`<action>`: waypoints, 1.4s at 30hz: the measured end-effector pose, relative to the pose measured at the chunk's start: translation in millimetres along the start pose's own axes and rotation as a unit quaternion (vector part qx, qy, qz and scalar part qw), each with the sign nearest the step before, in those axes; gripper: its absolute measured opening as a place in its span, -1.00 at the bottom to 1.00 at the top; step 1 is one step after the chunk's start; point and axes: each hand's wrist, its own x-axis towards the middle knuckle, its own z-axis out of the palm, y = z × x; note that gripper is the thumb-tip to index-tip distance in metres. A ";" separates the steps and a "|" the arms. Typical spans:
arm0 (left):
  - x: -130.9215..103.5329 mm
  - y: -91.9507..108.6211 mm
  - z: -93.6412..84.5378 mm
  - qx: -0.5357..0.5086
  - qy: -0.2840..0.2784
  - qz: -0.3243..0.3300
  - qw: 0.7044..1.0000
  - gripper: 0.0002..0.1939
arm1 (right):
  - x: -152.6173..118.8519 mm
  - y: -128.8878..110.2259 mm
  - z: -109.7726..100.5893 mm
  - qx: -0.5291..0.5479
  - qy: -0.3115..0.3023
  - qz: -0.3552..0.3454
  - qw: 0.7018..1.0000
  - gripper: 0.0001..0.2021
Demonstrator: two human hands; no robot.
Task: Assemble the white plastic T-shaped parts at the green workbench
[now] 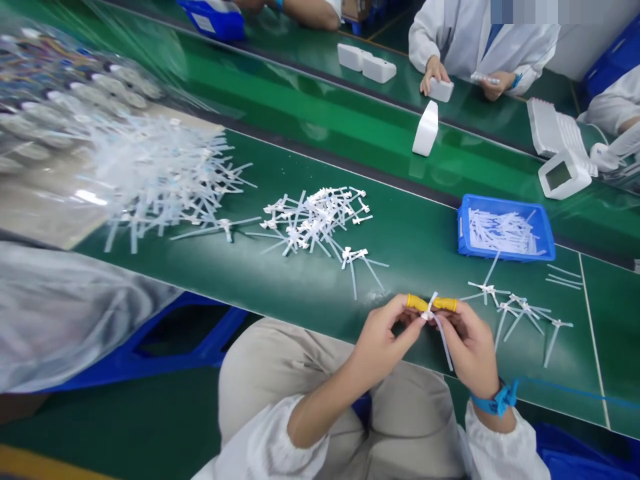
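Between my hands, over the table's near edge, is a small white plastic fitting [428, 315] with thin translucent tubes sticking out of it. My left hand [387, 333] pinches it from the left, thumb and yellow-covered index finger closed. From the right, my right hand [467, 340] pinches the same piece, also with a yellow cover on the index finger. One tube [444, 343] hangs down by my right thumb. To the right of my hands lie several similar tubed fittings [523, 308]. A few loose tubes [564, 277] rest beyond them.
A blue bin [463, 243] of cut tubes stands behind my hands. Leftward are a pile of tubed fittings [320, 217] and a larger heap [165, 173]. White housings [425, 130] sit across the green belt, where a co-worker's hand [434, 72] touches one. A blue cord [575, 392] runs right from my wristband.
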 end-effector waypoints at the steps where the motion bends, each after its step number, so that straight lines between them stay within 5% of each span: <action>1: -0.2 -0.2 -0.5 -0.004 -0.001 -0.001 1.000 -0.91 | -0.9 -0.4 0.1 0.005 -0.006 0.004 1.000 -0.81; 11: 0.1 1.2 -3.5 0.089 0.011 0.029 0.996 -0.96 | -3.0 -4.1 -2.2 -0.017 -0.006 -0.063 0.998 -0.86; 22: -2.7 0.6 -3.1 0.029 0.020 0.041 0.999 -0.93 | -4.5 -1.7 -1.1 -0.014 0.021 -0.057 0.998 -0.89; 35: -4.2 -5.7 -6.0 0.067 0.025 0.138 0.988 -0.92 | -4.5 -7.5 -5.5 -0.088 0.014 -0.112 0.990 -0.82; 42: -0.5 -4.1 -6.7 0.103 0.013 0.108 0.989 -0.90 | 0.0 -7.1 -3.1 -0.097 0.011 -0.088 0.991 -0.84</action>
